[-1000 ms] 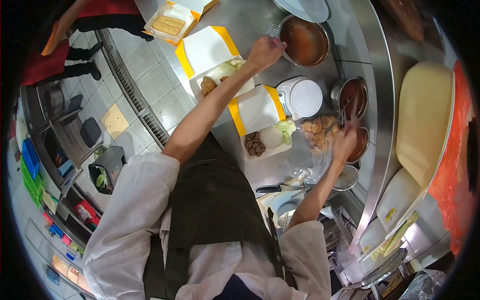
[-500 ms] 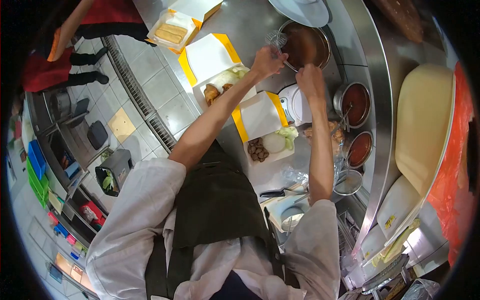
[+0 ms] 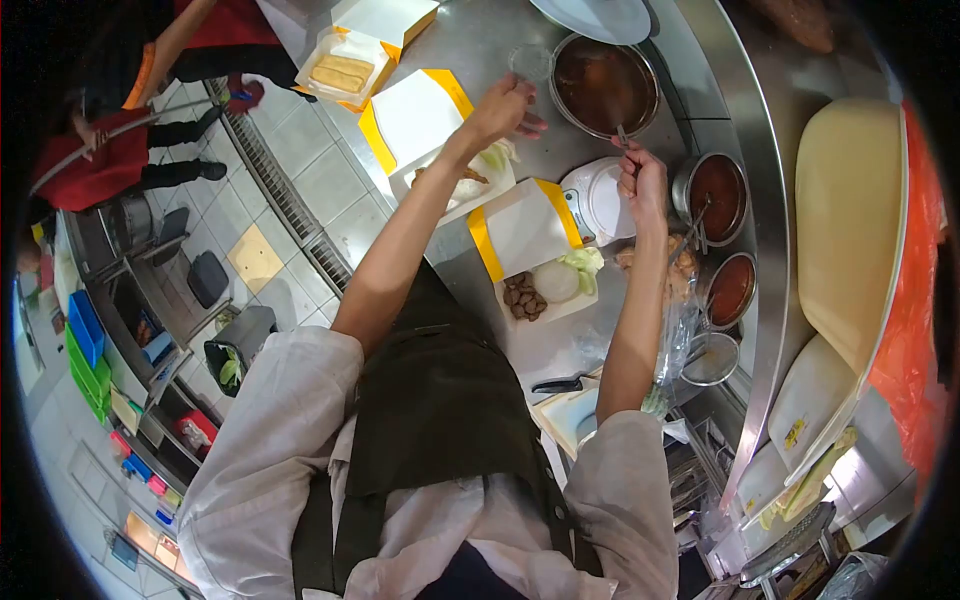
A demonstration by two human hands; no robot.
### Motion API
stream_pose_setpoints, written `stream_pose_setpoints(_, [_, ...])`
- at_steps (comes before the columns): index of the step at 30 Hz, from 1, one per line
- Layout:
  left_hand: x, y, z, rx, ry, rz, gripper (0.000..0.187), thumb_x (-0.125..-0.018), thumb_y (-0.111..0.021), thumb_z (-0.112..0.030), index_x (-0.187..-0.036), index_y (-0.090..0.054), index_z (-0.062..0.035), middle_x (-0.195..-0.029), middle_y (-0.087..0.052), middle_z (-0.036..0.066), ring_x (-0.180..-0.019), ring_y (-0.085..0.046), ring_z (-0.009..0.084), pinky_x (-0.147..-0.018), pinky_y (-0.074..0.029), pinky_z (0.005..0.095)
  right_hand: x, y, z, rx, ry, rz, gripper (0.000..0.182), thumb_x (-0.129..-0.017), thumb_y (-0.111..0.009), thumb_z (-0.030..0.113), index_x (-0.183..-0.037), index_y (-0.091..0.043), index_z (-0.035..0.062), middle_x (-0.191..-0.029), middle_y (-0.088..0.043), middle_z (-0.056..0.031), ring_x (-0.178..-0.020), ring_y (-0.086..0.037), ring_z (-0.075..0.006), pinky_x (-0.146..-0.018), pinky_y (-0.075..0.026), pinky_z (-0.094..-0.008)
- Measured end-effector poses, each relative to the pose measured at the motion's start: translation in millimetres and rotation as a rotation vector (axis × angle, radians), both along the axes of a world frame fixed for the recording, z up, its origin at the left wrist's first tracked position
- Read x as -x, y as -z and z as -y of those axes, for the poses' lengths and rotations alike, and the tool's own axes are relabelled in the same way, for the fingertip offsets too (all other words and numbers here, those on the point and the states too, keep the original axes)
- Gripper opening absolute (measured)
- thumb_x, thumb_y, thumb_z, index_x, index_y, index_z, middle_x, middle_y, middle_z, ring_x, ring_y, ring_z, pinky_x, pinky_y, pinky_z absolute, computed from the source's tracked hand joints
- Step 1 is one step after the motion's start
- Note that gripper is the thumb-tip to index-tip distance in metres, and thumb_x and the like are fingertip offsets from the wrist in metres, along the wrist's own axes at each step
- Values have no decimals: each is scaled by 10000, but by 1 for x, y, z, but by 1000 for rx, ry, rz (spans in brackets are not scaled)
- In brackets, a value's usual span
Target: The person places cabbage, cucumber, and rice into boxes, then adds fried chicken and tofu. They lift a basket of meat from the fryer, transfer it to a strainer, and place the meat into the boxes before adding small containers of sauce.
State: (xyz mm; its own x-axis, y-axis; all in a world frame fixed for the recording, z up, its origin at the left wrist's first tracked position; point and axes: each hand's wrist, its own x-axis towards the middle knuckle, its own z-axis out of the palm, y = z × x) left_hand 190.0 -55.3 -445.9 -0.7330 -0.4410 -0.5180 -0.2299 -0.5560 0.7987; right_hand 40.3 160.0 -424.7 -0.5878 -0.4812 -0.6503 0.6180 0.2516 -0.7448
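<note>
My right hand [image 3: 643, 180] is closed on the handle of a utensil [image 3: 622, 132] whose other end sits in a large pot of brown sauce [image 3: 606, 85]. To the left of the pot, my left hand [image 3: 505, 112] is held with its fingers apart and nothing in them. A small clear cup [image 3: 530, 62] stands on the steel counter [image 3: 480, 35] just beyond those fingers. Beneath my left forearm is an open box [image 3: 418, 115] with lettuce and fried pieces. Nearer my body, another open box [image 3: 525, 232] contains brown pieces, a white round mound and lettuce.
A white scale [image 3: 600, 200] is between the nearer box and smaller sauce pots [image 3: 716, 195]. A box with yellow-brown pieces [image 3: 340, 72] stands at the far left of the counter. A knife [image 3: 557, 385] lies near my body. Two people in red [image 3: 100, 160] are at the left.
My left hand has let go of the clear cup and drawn back toward me. My right hand has moved slightly down and right. A person with a long pole has come into clearer view.
</note>
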Motion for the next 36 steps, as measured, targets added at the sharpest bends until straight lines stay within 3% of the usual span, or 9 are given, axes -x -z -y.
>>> stream_pose_setpoints(6, [7, -20, 10, 219, 166, -31, 335, -1013, -440, -253, -1203, -538, 6, -1176, -590, 128, -763, -706, 232, -685, -600, 344, -9, 3, -2, -77, -11, -143, 200, -920, -532, 112, -1024, -666, 8, -593, -390, 74, -407, -269, -18, -352, -177, -217])
stream_pose_setpoints(9, [11, -21, 8, 265, 100, 15, 349, -1013, -449, -280, -1209, -545, -8, -1201, -591, 103, -812, -702, 224, -688, -599, 342, -12, 6, 2, -73, -10, -120, 178, -906, -557, 94, -1009, -678, 12, -581, -381, 85, -410, -268, -11, -354, -172, -211])
stream_pose_setpoints(15, [28, 7, 7, 118, 26, -59, 397, -1002, -471, -320, -1228, -533, 0, -1241, -582, 104, -1052, -641, 268, -729, -600, 413, -13, 4, 10, -111, -117, -200, 170, -903, -580, 105, -997, -700, 29, -564, -375, 98, -414, -273, -5, -360, -172, -208])
stream_pose_setpoints(18, [30, 7, 4, 123, -1, -78, 396, -1001, -477, -321, -1226, -533, 0, -1233, -582, 105, -1074, -628, 283, -749, -597, 432, -10, 5, 9, -89, -112, -182, 175, -902, -575, 107, -996, -704, 35, -567, -380, 99, -415, -272, -2, -363, -177, -207])
stream_pose_setpoints(21, [25, 0, 4, 105, -16, -75, 377, -994, -477, -303, -1213, -545, -4, -1249, -573, 112, -1059, -634, 284, -741, -595, 421, -10, 5, 7, -59, -77, -169, 183, -906, -565, 104, -1003, -702, 33, -570, -381, 101, -418, -272, -2, -369, -181, -201])
stream_pose_setpoints(26, [21, -13, 10, 200, -52, -23, 317, -963, -486, -238, -1115, -607, 13, -1053, -660, 113, -849, -693, 239, -670, -595, 365, -18, 16, -3, 34, 62, -169, 188, -913, -565, 74, -1034, -696, 14, -599, -399, 94, -463, -296, 2, -389, -184, -188])
stream_pose_setpoints(30, [32, -26, 12, 301, 66, 50, 281, -937, -507, -199, -974, -651, 39, -845, -696, 103, -673, -699, 206, -609, -590, 325, -19, 34, -20, 87, 49, -471, 232, -910, -620, 67, -1116, -678, -24, -737, -593, 23, -602, -477, -18, -490, -352, -181])
stream_pose_setpoints(35, [59, -28, 4, 230, 153, 26, 268, -923, -523, -192, -941, -659, 38, -847, -699, 112, -676, -699, 196, -602, -581, 308, -15, 30, -29, -15, 4, -955, 308, -929, -646, 108, -1186, -641, -61, -977, -711, -89, -844, -603, -83, -685, -482, -238])
stream_pose_setpoints(36, [63, -27, 3, 176, 171, 33, 271, -923, -525, -198, -952, -659, 36, -855, -700, 110, -686, -699, 193, -609, -579, 307, -17, 27, -31, -48, -19, -1022, 300, -920, -645, 93, -1187, -646, -45, -941, -706, -89, -819, -609, -99, -673, -487, -250])
